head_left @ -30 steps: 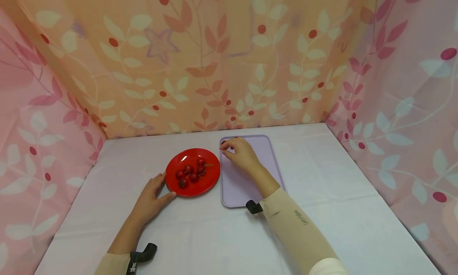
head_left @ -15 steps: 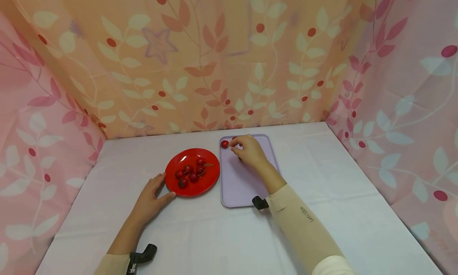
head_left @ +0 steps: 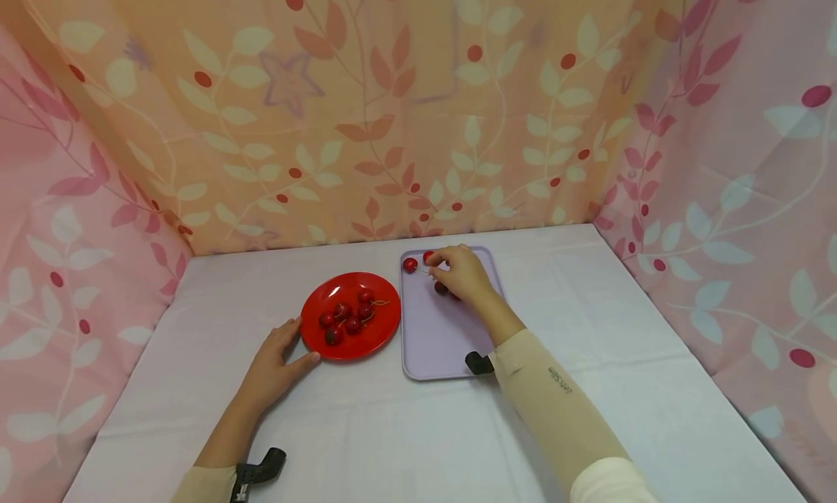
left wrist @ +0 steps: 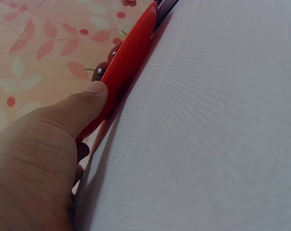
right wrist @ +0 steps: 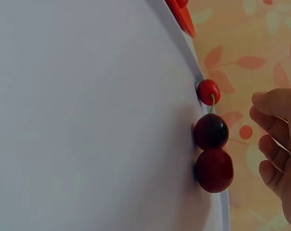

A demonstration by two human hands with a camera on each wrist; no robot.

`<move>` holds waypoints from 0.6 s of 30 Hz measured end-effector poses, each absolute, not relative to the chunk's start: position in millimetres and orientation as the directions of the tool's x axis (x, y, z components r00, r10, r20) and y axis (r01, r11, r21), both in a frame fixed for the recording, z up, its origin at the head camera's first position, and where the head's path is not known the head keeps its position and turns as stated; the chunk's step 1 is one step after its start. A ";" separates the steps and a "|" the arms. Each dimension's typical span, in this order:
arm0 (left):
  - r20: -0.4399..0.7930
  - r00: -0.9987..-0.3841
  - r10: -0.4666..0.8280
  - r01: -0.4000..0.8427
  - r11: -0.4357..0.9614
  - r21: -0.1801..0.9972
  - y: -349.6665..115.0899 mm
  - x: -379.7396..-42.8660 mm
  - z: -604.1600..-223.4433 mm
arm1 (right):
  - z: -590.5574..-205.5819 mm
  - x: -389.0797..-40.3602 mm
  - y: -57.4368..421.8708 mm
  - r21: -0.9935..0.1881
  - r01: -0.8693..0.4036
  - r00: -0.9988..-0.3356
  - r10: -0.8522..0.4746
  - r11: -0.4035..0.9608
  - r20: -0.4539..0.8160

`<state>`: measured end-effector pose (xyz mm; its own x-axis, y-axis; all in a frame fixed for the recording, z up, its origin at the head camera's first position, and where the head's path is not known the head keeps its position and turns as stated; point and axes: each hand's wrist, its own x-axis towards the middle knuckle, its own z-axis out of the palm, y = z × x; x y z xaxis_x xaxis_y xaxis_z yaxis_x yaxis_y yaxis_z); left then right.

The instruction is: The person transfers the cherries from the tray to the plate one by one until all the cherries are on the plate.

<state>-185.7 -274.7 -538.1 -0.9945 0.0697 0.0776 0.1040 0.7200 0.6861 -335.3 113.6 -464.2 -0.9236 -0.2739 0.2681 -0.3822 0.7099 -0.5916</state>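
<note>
In the head view a red plate [head_left: 386,331] bears several cherries [head_left: 353,324], some with stems. My left hand [head_left: 275,365] rests against its left side, fingers along the rim and thumb on the near edge; the thumb also shows on the rim in the left wrist view. My right hand [head_left: 466,276] hovers over the far part of a lilac tray [head_left: 434,343], fingers loosely bent, nothing seen between them. Near its fingertips lies a red cherry [head_left: 410,264] with a stem. A darker cherry [right wrist: 211,131] and another cherry [right wrist: 214,170] touch in the right wrist view.
White cloth [head_left: 353,430] covers the table. Plate and tray stand side by side, nearly touching. A leaf-patterned curtain [head_left: 366,110] closes off the back and both sides. A black wrist mount [head_left: 480,363] sits by the right sleeve.
My right hand has drawn back rightward from the tray's far left corner, and its fingertips have left the stemmed cherry there. More tray cherries show now. The left hand and plate stay put.
</note>
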 end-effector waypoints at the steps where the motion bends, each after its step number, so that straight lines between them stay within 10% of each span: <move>1: 0.077 -0.994 0.071 0.105 0.718 0.688 -274.8 -185.7 -537.6 | -465.3 -337.1 113.8 -0.587 -0.382 -0.924 -0.276 0.714 0.266; 18: 0.082 -0.995 0.061 0.101 0.720 0.687 -274.7 -185.5 -540.1 | -487.5 -355.4 101.1 -0.562 -0.377 -0.926 -0.280 0.736 0.255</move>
<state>-185.5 -274.7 -540.1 -0.9948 0.0610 0.0817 0.1006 0.7201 0.6865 -355.4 101.1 -487.5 -0.9256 -0.2800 0.2548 -0.3773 0.7360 -0.5621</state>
